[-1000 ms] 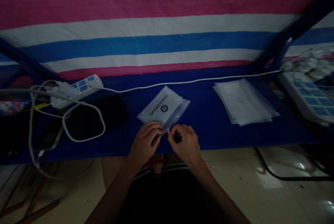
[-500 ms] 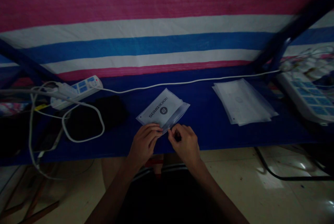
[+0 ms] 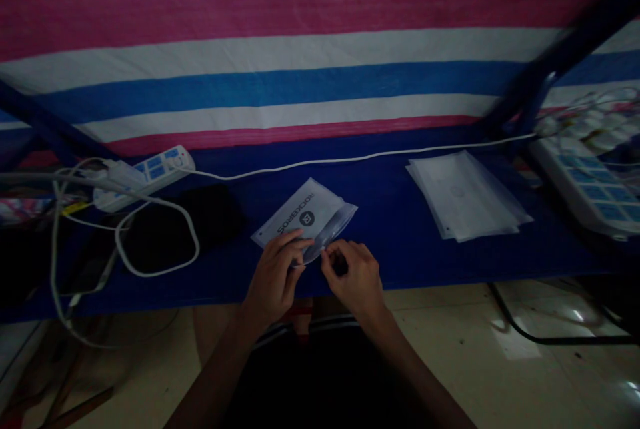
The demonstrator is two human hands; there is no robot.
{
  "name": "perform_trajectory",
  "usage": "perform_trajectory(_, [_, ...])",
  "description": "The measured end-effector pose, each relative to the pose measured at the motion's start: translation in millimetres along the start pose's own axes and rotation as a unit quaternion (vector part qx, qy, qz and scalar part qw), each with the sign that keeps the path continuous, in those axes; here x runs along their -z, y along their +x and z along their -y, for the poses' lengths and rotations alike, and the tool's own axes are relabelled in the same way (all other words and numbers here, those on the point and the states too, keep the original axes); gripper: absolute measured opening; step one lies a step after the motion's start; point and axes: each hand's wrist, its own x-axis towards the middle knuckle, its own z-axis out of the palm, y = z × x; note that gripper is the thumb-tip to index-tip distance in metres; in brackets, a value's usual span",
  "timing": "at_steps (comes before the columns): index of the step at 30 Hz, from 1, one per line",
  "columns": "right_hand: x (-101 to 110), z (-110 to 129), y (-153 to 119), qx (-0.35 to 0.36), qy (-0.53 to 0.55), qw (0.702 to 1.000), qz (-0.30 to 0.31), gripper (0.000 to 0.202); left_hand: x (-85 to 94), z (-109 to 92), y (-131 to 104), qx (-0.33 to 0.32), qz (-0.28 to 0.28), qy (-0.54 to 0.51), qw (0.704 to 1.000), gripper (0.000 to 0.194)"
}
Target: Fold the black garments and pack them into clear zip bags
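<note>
A frosted plastic zip bag [image 3: 295, 212] printed with ROCKBROS and a round logo lies tilted on the blue bench, its opening edge toward my right hand. My left hand [image 3: 275, 275] holds the bag's near corner, fingers over the top and thumb underneath. With thumb and index finger, my right hand [image 3: 353, 272] pinches the bag's edge near the closure; the small part between the fingertips is hidden. The opening strip bulges slightly. Farther right lies a stack of similar frosted bags [image 3: 463, 195], slightly fanned.
A white power strip [image 3: 145, 175] with tangled cables and a black cloth-like item [image 3: 213, 212] are at left. One white cable [image 3: 300, 163] crosses the bench [image 3: 380, 182] behind the bag. Another power strip [image 3: 595, 185] stands at right. Striped sheeting [image 3: 320, 75] hangs behind.
The bag has shifted slightly left and toward me. My left fingers have spread a little and moved along its edge. The right hand keeps its pinch in nearly the same place.
</note>
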Motion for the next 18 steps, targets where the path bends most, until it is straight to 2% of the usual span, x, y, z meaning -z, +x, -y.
perform_trajectory(3, [-0.1, 0.6, 0.6, -0.002, -0.001, 1.0, 0.007, 0.013, 0.5, -1.2, 1.8, 0.007, 0.015, -0.006, 1.0, 0.013])
perform_trajectory(11, [-2.8, 0.3, 1.6, -0.031, 0.003, 1.0, -0.001, 0.005, -0.8, 1.2, 0.2, 0.022, -0.001, -0.024, 0.999, 0.014])
perform_trajectory(15, [-1.7, 0.3, 1.5, -0.032, -0.003, 0.999, 0.003, 0.005, -2.8, 1.3, 2.6, 0.019, 0.005, 0.002, 1.0, 0.012])
perform_trajectory(18, [-1.4, 0.1, 1.2, -0.027, -0.011, 1.0, 0.003, 0.005, -5.9, 3.1, 4.6, 0.0, -0.005, 0.04, 0.999, 0.02])
